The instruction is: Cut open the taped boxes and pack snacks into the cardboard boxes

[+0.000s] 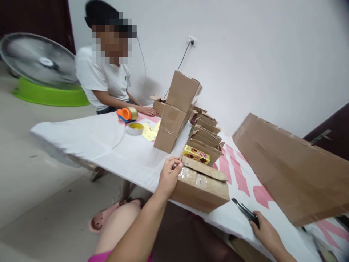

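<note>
My left hand (168,178) pinches the top left corner of a cardboard box (201,194) at the near edge of the table. A gap runs along this box's top beneath a raised flap, and shiny clear tape covers part of the cardboard. In my right hand (265,231) is a utility knife (245,211), its tip pointing toward the box but apart from it. Just behind the box, a yellow printed carton (196,154) shows in front of a row of cardboard boxes with raised flaps (207,136).
Three closed boxes form a stack (174,118) beyond my left hand. Tape rolls (135,128) and an orange tape dispenser (124,114) lie farther left. Across the table (89,127) sits a person in a white shirt (99,72). A large cardboard sheet (294,171) leans at right; a fan (40,60) stands left.
</note>
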